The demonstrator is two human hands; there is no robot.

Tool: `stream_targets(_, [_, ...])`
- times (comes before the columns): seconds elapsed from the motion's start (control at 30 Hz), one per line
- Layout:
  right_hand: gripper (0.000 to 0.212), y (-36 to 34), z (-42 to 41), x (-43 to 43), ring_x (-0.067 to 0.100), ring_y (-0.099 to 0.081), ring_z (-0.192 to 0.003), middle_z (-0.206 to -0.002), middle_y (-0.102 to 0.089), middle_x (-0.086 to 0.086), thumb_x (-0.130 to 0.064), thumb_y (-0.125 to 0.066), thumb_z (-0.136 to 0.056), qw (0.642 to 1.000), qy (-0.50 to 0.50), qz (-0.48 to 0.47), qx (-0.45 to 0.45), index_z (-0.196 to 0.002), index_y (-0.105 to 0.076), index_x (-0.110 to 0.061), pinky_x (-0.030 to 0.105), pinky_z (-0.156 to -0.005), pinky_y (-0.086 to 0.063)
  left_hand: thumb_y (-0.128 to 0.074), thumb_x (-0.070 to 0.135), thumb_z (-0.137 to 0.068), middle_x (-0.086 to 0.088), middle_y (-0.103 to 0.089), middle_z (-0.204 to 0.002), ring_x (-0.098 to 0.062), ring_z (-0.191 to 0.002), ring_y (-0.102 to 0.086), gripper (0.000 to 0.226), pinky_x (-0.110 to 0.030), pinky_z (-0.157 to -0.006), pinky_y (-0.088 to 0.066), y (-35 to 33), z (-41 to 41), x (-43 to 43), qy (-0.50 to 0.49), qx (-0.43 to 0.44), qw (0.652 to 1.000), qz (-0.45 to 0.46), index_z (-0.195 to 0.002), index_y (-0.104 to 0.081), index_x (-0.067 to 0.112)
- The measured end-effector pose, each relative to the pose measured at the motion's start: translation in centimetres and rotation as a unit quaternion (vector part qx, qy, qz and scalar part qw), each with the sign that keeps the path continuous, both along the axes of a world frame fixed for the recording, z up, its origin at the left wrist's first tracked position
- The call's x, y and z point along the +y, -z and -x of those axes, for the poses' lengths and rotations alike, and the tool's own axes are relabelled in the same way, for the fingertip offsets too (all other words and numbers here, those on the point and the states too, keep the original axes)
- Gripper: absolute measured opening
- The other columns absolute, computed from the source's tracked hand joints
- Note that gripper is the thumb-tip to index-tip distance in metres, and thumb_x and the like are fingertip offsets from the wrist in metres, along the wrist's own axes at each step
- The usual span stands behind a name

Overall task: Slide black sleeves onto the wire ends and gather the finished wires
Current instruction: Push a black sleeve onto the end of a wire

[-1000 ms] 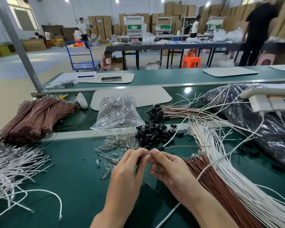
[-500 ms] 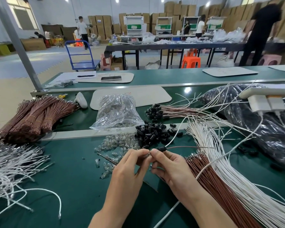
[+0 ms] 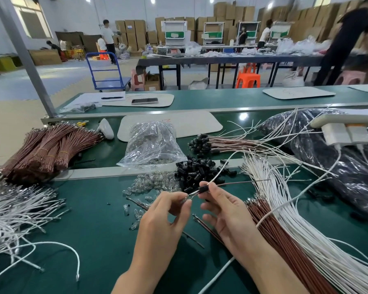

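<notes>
Since half a second ago the hands have drawn slightly apart, opening a gap between them, and the figure in black at far right has shifted. Surface: green bench [image 3: 98, 230] with a metal rail across it and a second green bench behind. Room: large hall, stacked cardboard boxes [image 3: 134, 32] along the back wall, blue trolley [image 3: 106, 71], orange stool [image 3: 248, 78], several people at distant tables. On the bench: tied brown bundles [image 3: 45, 149] and loose white wires [image 3: 13, 211] at left, a long sheaf of brown and white wires [image 3: 285, 236] at right, clear bag [image 3: 151, 145], small clear bulbs [image 3: 155, 183], pile of loose sleeves [image 3: 196, 170], black bag [image 3: 327, 162]. Finished wires [image 3: 202, 143], capped in black, lie beyond the rail, near the pile. Black sleeve [image 3: 203, 189]: short dark tube, held above the bench just in front of the pile, pinched between thumb and forefinger of the right hand [image 3: 225, 213]; its other fingers are loosely spread. A white wire [image 3: 221, 168] and a thin brown wire [image 3: 242, 182] run from it up and rightward. Left hand [image 3: 166, 217] pinches the wire end [image 3: 188, 197] poking out of the sleeve, other fingers curled. Unclear: whether that glinting end is a bulb or a metal tip. Sheaf at right is cut off by the frame; far right background is blurred.
</notes>
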State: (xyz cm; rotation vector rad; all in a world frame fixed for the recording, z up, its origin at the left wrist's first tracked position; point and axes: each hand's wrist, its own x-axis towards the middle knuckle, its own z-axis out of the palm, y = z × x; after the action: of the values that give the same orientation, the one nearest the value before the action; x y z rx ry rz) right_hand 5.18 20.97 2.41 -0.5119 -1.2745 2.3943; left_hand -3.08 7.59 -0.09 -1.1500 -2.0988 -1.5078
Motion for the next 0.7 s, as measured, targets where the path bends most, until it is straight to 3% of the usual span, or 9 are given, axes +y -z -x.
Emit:
stream_targets(0.2, [0.03, 0.1, -0.1, -0.4, 0.012, -0.066, -0.07, -0.091, -0.072, 0.006, -0.033, -0.068, -0.085, 0.997, -0.069, -0.038, 0.004, -0.106, -0.079, -0.015, 0.024, -0.052, -0.054, -0.062, 0.043, -0.096, 0.021, -0.063, -0.094, -0.001, -0.084, -0.065, 0.008, -0.01, -0.074, -0.047, 0.3, 0.1, 0.1, 0.014, -0.011, 1.0, 0.007, -0.101, -0.061, 0.036])
stream_targets(0.37, [0.037, 0.5, 0.0, -0.1, 0.012, -0.063, -0.064, -0.092, -0.071, 0.007, -0.039, -0.072, -0.079, 0.996, -0.067, -0.055, 0.006, -0.106, -0.079, -0.015, 0.025, -0.052, -0.054, -0.062, 0.036, -0.095, 0.02, -0.065, -0.093, -0.003, -0.085, -0.065, 0.007, -0.017, -0.073, -0.05, 0.4, 0.1, 0.1, 0.027, -0.022, 0.999, 0.009, -0.102, -0.063, 0.035])
stream_targets(0.53, [0.039, 1.0, 0.1, -0.2, 0.013, -0.067, -0.071, -0.094, -0.073, 0.01, -0.041, -0.074, -0.078, 0.995, -0.075, -0.07, -0.003, -0.106, -0.079, -0.014, 0.026, -0.056, -0.055, -0.065, 0.035, -0.091, 0.02, -0.068, -0.092, -0.005, -0.085, -0.067, 0.011, -0.025, -0.071, -0.051, 0.5, 0.3, -0.2, 0.019, -0.054, 0.998, 0.008, -0.101, -0.065, 0.038])
stream_targets(0.7, [0.036, 1.1, 0.1, -0.1, 0.014, -0.068, -0.076, -0.098, -0.074, 0.009, -0.038, -0.075, -0.08, 0.996, -0.074, -0.059, -0.002, -0.107, -0.078, -0.014, 0.025, -0.059, -0.056, -0.065, 0.032, -0.092, 0.022, -0.068, -0.095, -0.005, -0.088, -0.067, 0.014, -0.023, -0.073, -0.052, 0.3, 0.3, -0.1, 0.017, -0.048, 0.999, 0.011, -0.105, -0.067, 0.038])
